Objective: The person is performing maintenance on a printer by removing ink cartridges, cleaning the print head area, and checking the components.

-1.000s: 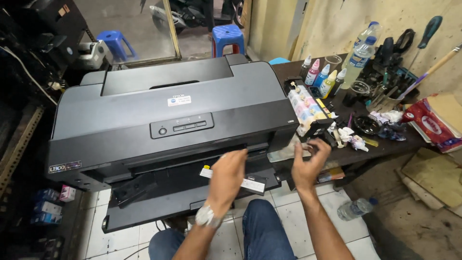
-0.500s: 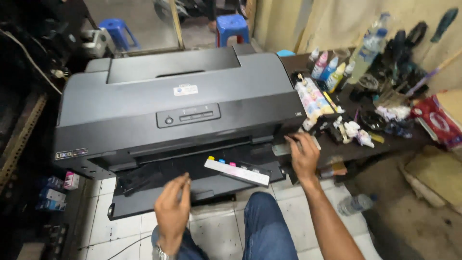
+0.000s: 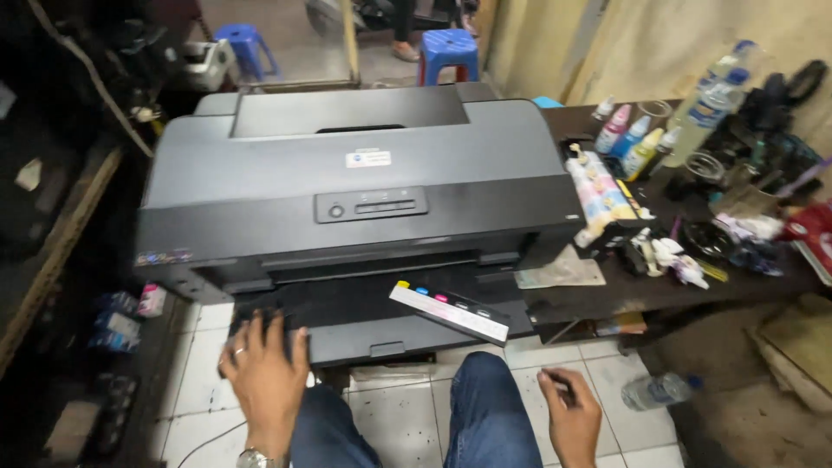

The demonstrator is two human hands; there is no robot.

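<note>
A wide dark grey printer [image 3: 347, 173] fills the middle of the view, and its black output tray [image 3: 364, 334] is pulled out towards me. On the tray lies a slanted white strip with coloured dots [image 3: 451, 312]. My left hand [image 3: 264, 377] rests with spread fingers on the tray's front left corner and holds nothing. My right hand [image 3: 568, 416] hangs low over the tiled floor beside my right knee, fingers curled in, apart from the printer, with nothing visible in it.
The dark table [image 3: 607, 295] to the right of the printer is crowded with small ink bottles [image 3: 628, 139], a tall plastic bottle [image 3: 715, 100] and loose parts. A clear bottle [image 3: 659, 390] lies on the floor. Two blue stools [image 3: 451, 48] stand behind the printer. A dark shelf is at the left.
My right hand has left the printer's right front corner and dropped down by my knee. My left hand has moved left and forward onto the tray's corner. The white strip lies free on the tray.
</note>
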